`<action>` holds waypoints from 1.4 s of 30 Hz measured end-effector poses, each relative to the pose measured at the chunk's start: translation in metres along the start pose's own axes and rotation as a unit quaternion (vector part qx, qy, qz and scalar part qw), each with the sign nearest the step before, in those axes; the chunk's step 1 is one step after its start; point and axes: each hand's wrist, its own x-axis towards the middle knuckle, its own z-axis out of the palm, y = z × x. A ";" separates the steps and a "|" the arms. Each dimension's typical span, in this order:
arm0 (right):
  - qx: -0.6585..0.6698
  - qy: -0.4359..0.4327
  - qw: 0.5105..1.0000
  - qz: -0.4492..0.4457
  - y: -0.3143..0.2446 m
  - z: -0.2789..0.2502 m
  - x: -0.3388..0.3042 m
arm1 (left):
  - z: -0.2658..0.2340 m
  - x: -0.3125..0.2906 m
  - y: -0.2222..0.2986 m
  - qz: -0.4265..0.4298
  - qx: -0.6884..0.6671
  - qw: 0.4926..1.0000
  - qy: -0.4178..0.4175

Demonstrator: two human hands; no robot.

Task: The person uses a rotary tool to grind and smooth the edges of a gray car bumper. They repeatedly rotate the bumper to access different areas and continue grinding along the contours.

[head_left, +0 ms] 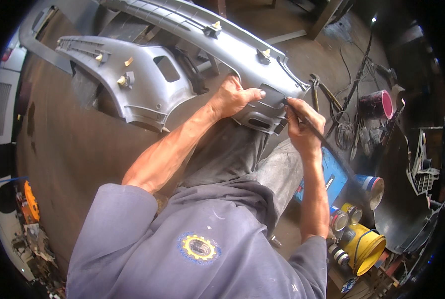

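A long silver-grey plastic car trim panel [240, 47] slants across the top, its near end over my knees. My left hand [236, 95] is closed on that panel's left edge, thumb pressed on its face and the other fingers hidden behind. Beside a dark recessed patch near the panel's end, my right hand [304, 124] grips a slim dark rod-like tool [318, 130]. The tool's upper tip touches or nearly touches the panel; its other end runs down right into blur. A similar grey trim panel [140, 74] with cream clips lies to the left.
On the floor to the right are pliers [315, 89], a pink-rimmed bucket [377, 104] and tangled cables [347, 132]. Closer in stand a blue case [332, 174], several cans and a yellow bucket [364, 249]. Vehicle parts [30, 204] line the left side.
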 end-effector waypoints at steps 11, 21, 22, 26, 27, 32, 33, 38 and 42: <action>0.128 -0.191 0.938 0.259 0.012 -0.028 0.047 | 0.013 0.006 0.011 -0.111 -0.214 0.970 0.042; 0.058 0.172 0.982 0.045 0.023 0.045 -0.042 | 0.003 0.002 0.011 -0.104 -0.192 0.976 -0.002; 0.037 0.143 0.989 0.024 0.023 0.037 -0.038 | 0.003 0.004 0.014 -0.100 -0.213 0.972 0.016; 0.078 0.027 0.995 0.050 0.025 0.013 -0.017 | -0.002 0.006 0.022 -0.093 -0.228 0.969 0.012; 0.104 -0.007 0.991 0.088 0.021 0.007 -0.010 | -0.004 0.006 0.020 -0.098 -0.219 0.971 0.003; 0.088 -0.142 0.968 0.187 0.020 -0.016 0.026 | -0.006 0.009 0.018 -0.128 -0.157 0.979 -0.031; 0.082 -0.174 0.959 0.209 0.018 -0.020 0.033 | -0.006 0.009 0.016 -0.116 -0.135 0.983 -0.036; 0.066 -0.046 0.994 0.071 0.028 0.002 0.010 | 0.006 0.005 -0.001 -0.069 -0.091 0.993 0.041; 0.058 0.206 0.976 0.045 0.027 0.050 -0.039 | 0.011 0.003 0.001 -0.079 -0.094 0.992 0.040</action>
